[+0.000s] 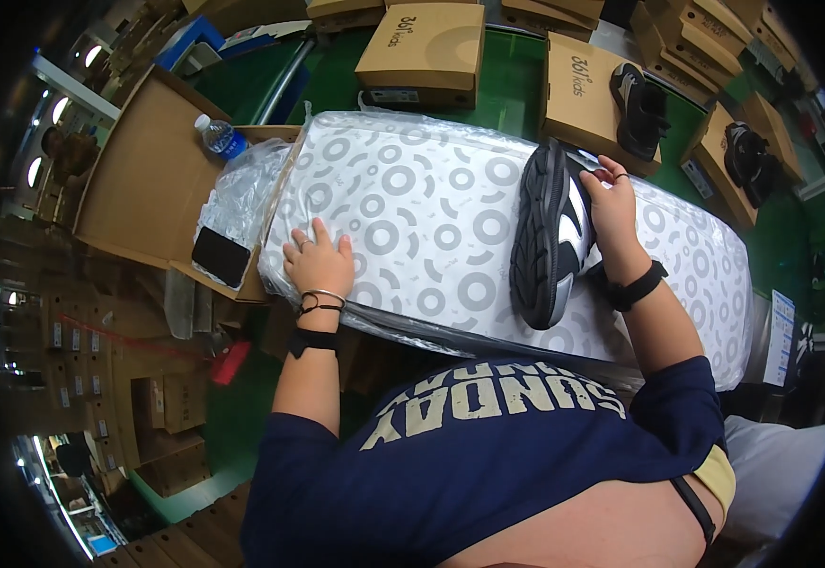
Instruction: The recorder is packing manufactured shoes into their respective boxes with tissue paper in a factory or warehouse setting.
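A stack of white wrapping paper printed with grey rings [431, 227] lies in front of me, covered in clear plastic. My left hand [319, 261] rests flat on its near left corner, fingers spread, holding nothing. My right hand [613, 213] grips a black, white and silver sneaker [549, 232] that lies on its side on the right part of the paper, sole facing left. Both wrists wear black bands.
Brown shoe boxes [424, 49] line the green conveyor [516, 90] beyond the paper; two carry black shoes [639, 106]. An open cardboard carton [142, 175] stands at left with a water bottle [219, 137] and a black phone [220, 256] beside it. Shelves of boxes fill the far left.
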`<action>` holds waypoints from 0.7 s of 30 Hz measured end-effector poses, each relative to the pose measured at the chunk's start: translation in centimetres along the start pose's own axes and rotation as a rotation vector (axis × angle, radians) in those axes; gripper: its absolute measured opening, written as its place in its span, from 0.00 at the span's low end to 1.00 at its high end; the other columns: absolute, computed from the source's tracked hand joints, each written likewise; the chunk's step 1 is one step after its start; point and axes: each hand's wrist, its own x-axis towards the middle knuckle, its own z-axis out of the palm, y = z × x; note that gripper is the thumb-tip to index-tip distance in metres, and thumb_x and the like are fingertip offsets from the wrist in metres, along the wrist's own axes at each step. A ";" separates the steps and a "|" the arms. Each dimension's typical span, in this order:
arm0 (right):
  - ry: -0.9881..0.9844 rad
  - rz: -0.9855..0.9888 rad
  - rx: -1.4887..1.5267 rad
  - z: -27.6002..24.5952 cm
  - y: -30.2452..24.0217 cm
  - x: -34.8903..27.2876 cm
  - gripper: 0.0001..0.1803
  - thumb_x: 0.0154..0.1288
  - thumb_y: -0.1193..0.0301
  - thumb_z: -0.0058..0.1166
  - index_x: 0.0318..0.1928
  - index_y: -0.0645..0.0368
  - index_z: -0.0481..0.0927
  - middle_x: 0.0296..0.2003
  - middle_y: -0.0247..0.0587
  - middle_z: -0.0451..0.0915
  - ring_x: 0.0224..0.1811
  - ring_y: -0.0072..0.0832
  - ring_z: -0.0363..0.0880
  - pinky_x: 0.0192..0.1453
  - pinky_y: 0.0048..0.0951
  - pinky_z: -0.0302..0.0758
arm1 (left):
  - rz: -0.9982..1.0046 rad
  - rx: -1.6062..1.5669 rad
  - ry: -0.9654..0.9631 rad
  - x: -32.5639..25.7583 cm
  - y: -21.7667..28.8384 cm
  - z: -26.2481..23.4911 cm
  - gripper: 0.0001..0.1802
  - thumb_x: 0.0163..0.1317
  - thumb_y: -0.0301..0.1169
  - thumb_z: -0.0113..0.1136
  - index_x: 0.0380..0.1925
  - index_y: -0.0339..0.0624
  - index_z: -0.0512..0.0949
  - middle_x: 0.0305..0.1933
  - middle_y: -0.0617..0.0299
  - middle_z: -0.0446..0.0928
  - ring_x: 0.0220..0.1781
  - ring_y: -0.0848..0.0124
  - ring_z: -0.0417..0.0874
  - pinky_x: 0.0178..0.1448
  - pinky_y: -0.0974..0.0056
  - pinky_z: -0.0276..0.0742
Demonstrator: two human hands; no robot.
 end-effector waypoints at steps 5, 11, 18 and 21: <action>0.051 -0.402 -0.550 -1.4 -0.4 -0.2 0.30 0.48 0.69 0.59 0.52 0.66 0.65 0.45 0.53 0.69 0.48 0.39 0.69 0.53 0.31 0.66 | 0.142 -0.275 0.091 0.9 -1.0 0.6 0.29 0.52 0.39 0.54 0.51 0.32 0.67 0.54 0.43 0.66 0.57 0.50 0.65 0.60 0.53 0.58; -0.542 -0.121 -0.033 0.0 -11.2 -0.7 0.36 0.42 0.63 0.64 0.49 0.71 0.66 0.41 0.55 0.72 0.38 0.34 0.73 0.39 0.27 0.72 | 0.977 -0.724 0.081 1.0 10.5 -12.1 0.26 0.49 0.32 0.57 0.46 0.27 0.68 0.49 0.44 0.69 0.52 0.56 0.70 0.55 0.63 0.66; -0.492 0.272 0.636 -12.9 -8.0 3.8 0.11 0.52 0.81 0.48 0.38 0.73 0.74 0.33 0.48 0.77 0.34 0.33 0.79 0.41 0.33 0.77 | 1.417 -0.804 0.112 -6.4 19.8 -19.7 0.17 0.48 0.34 0.59 0.38 0.39 0.75 0.41 0.54 0.75 0.37 0.58 0.77 0.41 0.63 0.73; -0.214 0.502 0.689 -20.2 1.4 1.5 0.13 0.51 0.82 0.48 0.40 0.68 0.73 0.33 0.42 0.77 0.35 0.29 0.77 0.41 0.29 0.75 | 1.361 -0.585 -0.022 -4.2 22.4 -16.6 0.20 0.47 0.37 0.59 0.42 0.42 0.75 0.47 0.51 0.73 0.49 0.53 0.72 0.51 0.58 0.67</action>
